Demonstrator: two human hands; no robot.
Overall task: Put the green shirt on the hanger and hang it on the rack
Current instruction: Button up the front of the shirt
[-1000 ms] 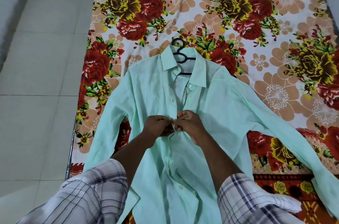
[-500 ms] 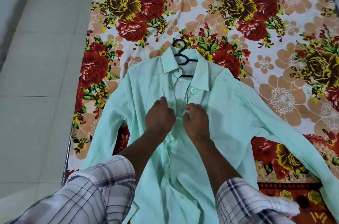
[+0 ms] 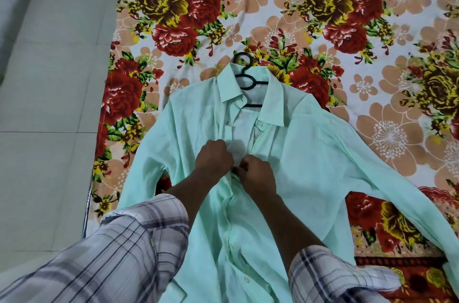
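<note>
Most of hanger (image 3: 246,71) hidden inside green shirt (image 3: 310,153), hem and right cuff cut off by edges

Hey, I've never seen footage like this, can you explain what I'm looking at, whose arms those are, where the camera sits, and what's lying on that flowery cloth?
There is no machine here. A person wears one wide-angle camera on the head, looking forward and down; every picture comes from it. So the arms in checked sleeves at the bottom are the wearer's own. A green shirt lies spread front-up on a flowered sheet, beside a tiled floor. A black hanger is already inside it, hook poking out above the collar. The left hand and right hand meet at the chest, fingers curled, pinching the shirt's front edges. They seem to be doing up a button, though it is hidden under them. No rack is in view.
</note>
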